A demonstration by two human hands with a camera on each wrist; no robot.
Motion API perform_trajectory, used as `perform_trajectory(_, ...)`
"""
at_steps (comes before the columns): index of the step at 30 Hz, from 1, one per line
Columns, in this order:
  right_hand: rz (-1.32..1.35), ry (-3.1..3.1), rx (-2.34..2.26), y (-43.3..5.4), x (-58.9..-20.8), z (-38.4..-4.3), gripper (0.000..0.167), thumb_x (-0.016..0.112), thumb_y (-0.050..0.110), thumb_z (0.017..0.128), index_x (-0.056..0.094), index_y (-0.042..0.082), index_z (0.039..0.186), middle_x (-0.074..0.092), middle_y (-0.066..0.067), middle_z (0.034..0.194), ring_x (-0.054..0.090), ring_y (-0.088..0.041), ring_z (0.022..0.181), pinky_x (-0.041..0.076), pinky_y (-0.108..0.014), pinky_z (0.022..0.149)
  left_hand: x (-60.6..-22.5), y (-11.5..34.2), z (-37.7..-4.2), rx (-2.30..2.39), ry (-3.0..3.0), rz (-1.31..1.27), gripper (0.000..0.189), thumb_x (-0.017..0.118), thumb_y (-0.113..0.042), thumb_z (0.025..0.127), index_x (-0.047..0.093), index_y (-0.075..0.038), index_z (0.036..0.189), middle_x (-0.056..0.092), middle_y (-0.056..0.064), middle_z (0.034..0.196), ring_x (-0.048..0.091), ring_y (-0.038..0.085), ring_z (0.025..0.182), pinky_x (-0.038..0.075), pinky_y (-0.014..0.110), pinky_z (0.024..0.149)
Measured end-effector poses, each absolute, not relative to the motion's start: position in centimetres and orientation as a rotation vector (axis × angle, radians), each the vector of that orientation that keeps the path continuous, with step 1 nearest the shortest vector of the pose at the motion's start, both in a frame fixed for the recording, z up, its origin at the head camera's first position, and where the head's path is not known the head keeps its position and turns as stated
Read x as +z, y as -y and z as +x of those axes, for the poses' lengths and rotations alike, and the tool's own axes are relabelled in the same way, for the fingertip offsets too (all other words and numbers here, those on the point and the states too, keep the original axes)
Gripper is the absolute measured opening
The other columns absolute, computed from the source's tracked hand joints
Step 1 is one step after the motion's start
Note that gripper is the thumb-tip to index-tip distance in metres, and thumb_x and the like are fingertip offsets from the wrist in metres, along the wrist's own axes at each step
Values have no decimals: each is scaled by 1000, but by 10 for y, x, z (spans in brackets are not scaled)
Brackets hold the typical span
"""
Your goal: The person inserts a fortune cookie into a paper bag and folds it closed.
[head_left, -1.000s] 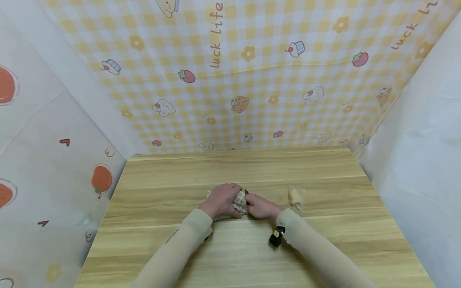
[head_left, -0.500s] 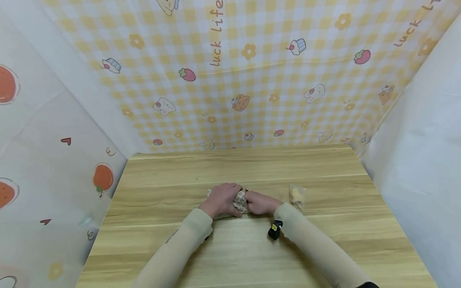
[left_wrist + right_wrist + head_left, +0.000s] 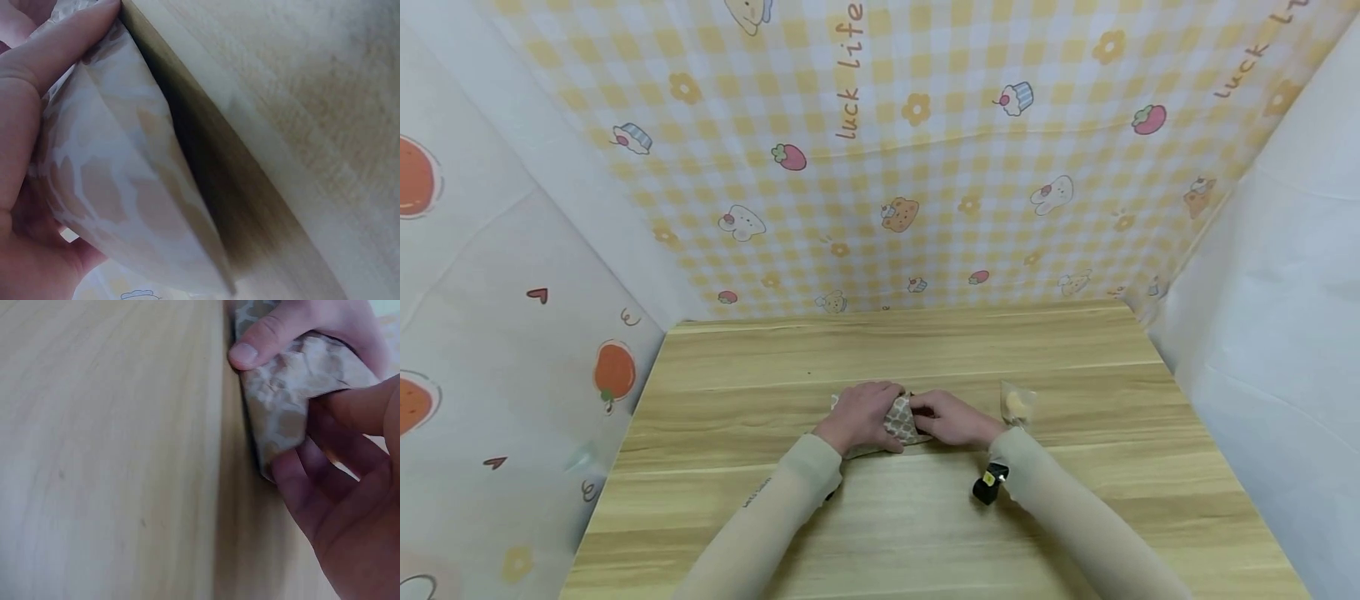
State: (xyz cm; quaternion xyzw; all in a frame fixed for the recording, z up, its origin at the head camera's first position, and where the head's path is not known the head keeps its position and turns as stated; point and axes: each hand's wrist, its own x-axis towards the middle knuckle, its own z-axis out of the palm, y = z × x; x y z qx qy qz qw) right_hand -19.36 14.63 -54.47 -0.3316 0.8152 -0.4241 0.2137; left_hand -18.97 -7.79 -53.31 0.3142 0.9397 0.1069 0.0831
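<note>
A yellow-and-white checked cloth point(image 3: 970, 158) printed with flowers, cupcakes and strawberries rises behind a wood-grain surface point(image 3: 895, 525). Two pale sleeves, the left point(image 3: 760, 525) and the right point(image 3: 1075, 517), reach in from the near edge. Around the middle of the surface lies a bag point(image 3: 901, 421) in a brown-and-white pattern, its open end toward the right. The left hand point(image 3: 861, 417) spans the bag from above, gripping it with the thumb on the near side and fingers on the far side. The right hand point(image 3: 951, 418) is at the open end, half curled, thumb apart from the fingers; the tips are partly hidden at the mouth, so I cannot tell whether they pinch anything. Beyond the right wrist lies a small clear packet point(image 3: 1018, 403) with something pale inside. A black device point(image 3: 988, 485) sits at that wrist.
</note>
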Motion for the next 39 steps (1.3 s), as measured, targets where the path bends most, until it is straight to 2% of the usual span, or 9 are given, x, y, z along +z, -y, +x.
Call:
perform_trajectory(5,-848,-2307,-1192,-165,-533,-188,33,61,16,106,68,12,139,74,-1,124,70,-16,105,58,-31,87,-533,78,-188,324,-2799,938,91,94,-56,70,57,-15,142,66,4,140,65,26,123,56,48,97)
perform_trajectory(15,-716,-2535,-1197,-215,-511,-182,38,66,15,105,65,8,142,67,-6,139,65,-25,119,56,-46,99,-532,81,-189,295,-2772,906,95,93,-58,72,54,-15,147,63,3,145,62,27,129,54,47,102)
perform_trajectory(24,-632,-2678,-1210,-255,-514,-175,45,71,15,101,61,7,144,60,-13,148,53,-41,137,45,-63,109,-530,79,-188,289,-2766,919,95,94,-58,70,55,-14,146,65,2,140,63,26,126,55,47,101)
perform_trajectory(28,-649,-2773,-1141,-270,-517,-174,47,75,14,98,62,4,142,58,-19,148,54,-44,136,45,-66,108,-528,79,-187,277,-2764,915,96,94,-58,70,55,-14,146,65,3,141,63,26,126,55,47,100)
perform_trajectory(30,-674,-2821,-1069,-277,-519,-172,49,76,14,97,61,1,141,57,-24,147,66,-42,114,50,-64,101,-528,79,-187,268,-2767,917,95,94,-58,70,56,-14,145,65,2,139,64,25,124,56,47,99)
perform_trajectory(33,-666,-2895,-904,-285,-522,-170,55,80,19,94,60,0,142,56,-26,145,66,-43,108,51,-64,99,-528,79,-187,249,-2773,918,94,94,-58,70,56,-15,145,66,1,137,65,24,123,56,45,99)
perform_trajectory(35,-629,-2913,-826,-290,-525,-167,62,83,23,91,59,0,143,56,-27,144,65,-45,109,50,-66,100,-528,79,-187,245,-2773,916,95,94,-58,70,56,-15,146,66,1,138,65,24,123,56,45,99)
perform_trajectory(37,-575,-2924,-768,-294,-528,-166,67,86,27,88,59,0,143,57,-25,142,56,-49,127,45,-68,105,-528,79,-187,246,-2773,915,95,94,-58,71,56,-15,146,65,1,139,64,25,124,56,46,99)
perform_trajectory(39,-537,-2910,-764,-297,-529,-164,69,88,30,86,59,0,141,59,-26,139,56,-49,126,46,-68,104,-527,79,-187,252,-2773,915,95,94,-57,71,56,-15,146,65,1,139,64,25,124,56,46,99)
